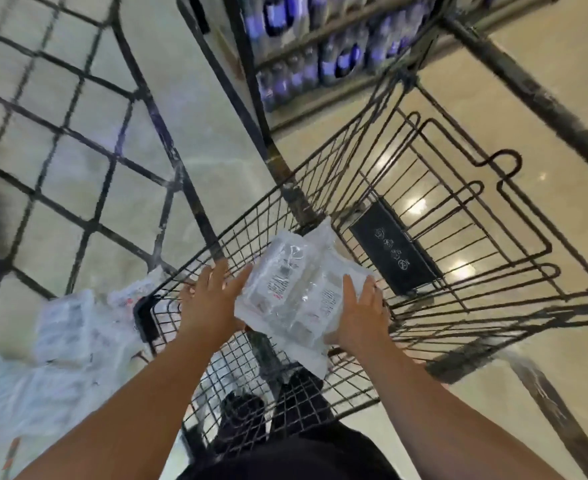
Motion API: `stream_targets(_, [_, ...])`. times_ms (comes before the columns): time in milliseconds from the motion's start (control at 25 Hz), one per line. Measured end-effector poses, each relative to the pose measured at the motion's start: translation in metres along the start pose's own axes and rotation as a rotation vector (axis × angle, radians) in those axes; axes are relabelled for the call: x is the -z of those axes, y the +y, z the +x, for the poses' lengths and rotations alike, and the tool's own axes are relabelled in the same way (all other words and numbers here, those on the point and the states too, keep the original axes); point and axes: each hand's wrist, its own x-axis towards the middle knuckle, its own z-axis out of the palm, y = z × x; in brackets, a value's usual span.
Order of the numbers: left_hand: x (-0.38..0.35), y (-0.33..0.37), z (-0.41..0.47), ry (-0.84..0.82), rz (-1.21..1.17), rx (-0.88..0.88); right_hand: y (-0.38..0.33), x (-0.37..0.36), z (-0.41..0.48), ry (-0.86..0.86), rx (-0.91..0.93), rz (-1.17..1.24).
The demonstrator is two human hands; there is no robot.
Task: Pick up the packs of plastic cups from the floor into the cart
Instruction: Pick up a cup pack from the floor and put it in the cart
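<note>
A clear pack of plastic cups [297, 289] with printed labels hangs over the black wire cart [459, 237]. My left hand [209, 303] presses its left side with straight fingers. My right hand [362, 313] presses the right side the same way, so the pack is carried between both palms. Several more packs of plastic cups [71, 327] lie on the floor at the lower left, just outside the cart's corner.
A black child-seat flap [394, 251] sits inside the cart to the right of the pack. A larger wire cage [78, 133] stands to the left. Shelves of blue-labelled bottles [320, 46] are ahead. The floor is glossy beige tile [545, 81].
</note>
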Motion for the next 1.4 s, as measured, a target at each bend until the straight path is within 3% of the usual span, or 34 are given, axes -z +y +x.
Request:
stream_targets(360, [-0.032, -0.169, -0.16, 0.21, -0.274, 0.405, -0.141, 0.009, -0.101, 0.223, 0.354, -0.24])
stream_targets(600, [-0.119, -0.273, -0.285, 0.23, -0.368, 0.541, -0.255, -0.089, -0.181, 0.261, 0.472, -0.318])
stream_targets(760, [-0.185, -0.337, -0.362, 0.237, -0.479, 0.608, -0.317, -0.183, -0.236, 0.191, 0.578, -0.453])
stream_targets(920, [-0.227, -0.371, -0.42, 0.205, -0.572, 0.67, -0.351, -0.23, -0.267, 0.116, 0.606, -0.57])
stream_targets(1400, [-0.222, -0.394, -0.389, 0.175, -0.559, 0.587, -0.383, -0.244, -0.222, -0.009, 0.543, -0.531])
